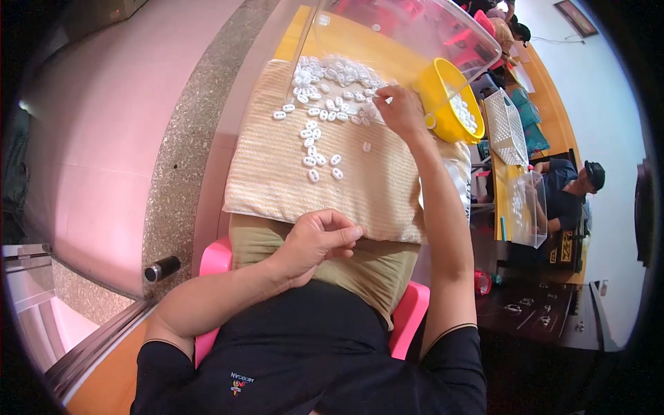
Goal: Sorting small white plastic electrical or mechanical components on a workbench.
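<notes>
Small white oval pieces (pixel 313 176), each with dark marks like two holes, lie scattered and heaped on a beige ribbed towel (pixel 387 200). My right hand (pixel 401 111) reaches over the right side of the heap, its fingers curled in a pinch; whatever is between the fingertips is too small to make out. Close to my body, above my lap, my left hand (pixel 321 242) has its thumb pressed against the index finger. Anything in that pinch is hidden. A yellow basket (pixel 440 83) holding more white pieces stands just right of my right hand.
A clear plastic screen (pixel 415 41) rises over the table's far side. To the right, a person in dark clothes (pixel 564 190) sits at another table with a clear box (pixel 527 207) and a white perforated basket (pixel 503 124). More people are at the far right.
</notes>
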`<state>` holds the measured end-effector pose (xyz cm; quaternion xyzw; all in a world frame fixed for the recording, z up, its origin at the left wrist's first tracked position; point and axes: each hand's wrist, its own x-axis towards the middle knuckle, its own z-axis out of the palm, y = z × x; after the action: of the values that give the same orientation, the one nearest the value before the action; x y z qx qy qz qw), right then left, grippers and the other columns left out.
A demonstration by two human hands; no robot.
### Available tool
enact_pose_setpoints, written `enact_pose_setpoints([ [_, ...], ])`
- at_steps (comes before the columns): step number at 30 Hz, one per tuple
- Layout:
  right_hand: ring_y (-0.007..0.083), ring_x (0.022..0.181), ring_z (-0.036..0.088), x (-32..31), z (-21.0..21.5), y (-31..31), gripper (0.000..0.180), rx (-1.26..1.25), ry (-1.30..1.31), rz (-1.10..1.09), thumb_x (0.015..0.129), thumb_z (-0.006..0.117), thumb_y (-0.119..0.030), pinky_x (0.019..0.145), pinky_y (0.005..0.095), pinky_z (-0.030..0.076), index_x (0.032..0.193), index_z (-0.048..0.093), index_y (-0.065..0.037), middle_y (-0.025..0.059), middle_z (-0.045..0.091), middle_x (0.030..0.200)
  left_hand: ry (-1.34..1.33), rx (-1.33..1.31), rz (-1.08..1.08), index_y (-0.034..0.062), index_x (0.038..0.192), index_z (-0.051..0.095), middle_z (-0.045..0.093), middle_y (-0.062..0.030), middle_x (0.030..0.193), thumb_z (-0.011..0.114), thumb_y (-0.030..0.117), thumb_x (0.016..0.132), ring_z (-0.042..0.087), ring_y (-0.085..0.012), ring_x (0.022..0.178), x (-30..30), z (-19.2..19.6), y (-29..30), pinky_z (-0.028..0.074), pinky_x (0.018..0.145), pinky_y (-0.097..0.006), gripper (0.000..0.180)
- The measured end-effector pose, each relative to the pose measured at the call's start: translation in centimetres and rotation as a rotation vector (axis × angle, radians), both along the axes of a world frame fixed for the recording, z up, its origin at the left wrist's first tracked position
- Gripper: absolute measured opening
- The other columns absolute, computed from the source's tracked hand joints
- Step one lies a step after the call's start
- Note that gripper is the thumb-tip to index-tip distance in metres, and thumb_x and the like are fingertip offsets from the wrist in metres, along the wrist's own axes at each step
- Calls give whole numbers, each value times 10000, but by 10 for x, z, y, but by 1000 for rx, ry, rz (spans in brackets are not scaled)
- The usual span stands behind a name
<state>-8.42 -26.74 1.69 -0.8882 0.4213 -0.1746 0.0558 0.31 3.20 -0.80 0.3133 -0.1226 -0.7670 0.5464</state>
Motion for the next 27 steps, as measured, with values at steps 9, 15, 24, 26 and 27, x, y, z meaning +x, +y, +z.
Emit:
enact_pose_setpoints([
  [9, 307, 1119, 584, 23, 3, -52, 383, -36, 222, -25, 825, 632, -300, 954, 410, 454, 1152, 665, -102, 146, 643, 1161, 26, 36, -15, 38, 921, 632, 670, -90, 1029, 692, 91, 868, 601, -88, 797, 3, 6, 1, 531, 711, -240, 96],
  [15, 297, 1148, 569, 49, -1, -57, 430, 46, 287, 55, 832, 631, -341, 969, 403, 446, 1209, 636, -134, 141, 642, 1170, 61, 58, -24, 24, 928, 628, 662, -107, 1034, 687, 83, 870, 602, -99, 781, 7, 11, 0, 532, 713, -243, 102],
  [24, 312, 1052, 615, 59, -3, -58, 357, 50, 243, 83, 824, 630, -336, 910, 421, 479, 1109, 675, -125, 121, 671, 1100, 107, 59, -35, 18, 926, 624, 652, -134, 1048, 693, 88, 867, 598, -98, 734, 9, 11, -2, 534, 695, -237, 114],
  [26, 315, 1010, 628, 62, 3, -52, 299, 98, 204, 63, 820, 623, -306, 880, 425, 490, 1052, 697, -133, 120, 685, 1043, 108, 67, -31, 21, 928, 624, 649, -143, 1052, 689, 88, 870, 597, -95, 738, 10, 13, -2, 532, 699, -235, 110],
  [27, 315, 1010, 628, 61, 1, -54, 299, 100, 204, 65, 820, 623, -306, 880, 425, 490, 1052, 697, -133, 120, 685, 1043, 108, 69, -29, 21, 928, 624, 649, -143, 1052, 689, 88, 870, 597, -95, 738, 10, 13, -2, 532, 699, -235, 110],
])
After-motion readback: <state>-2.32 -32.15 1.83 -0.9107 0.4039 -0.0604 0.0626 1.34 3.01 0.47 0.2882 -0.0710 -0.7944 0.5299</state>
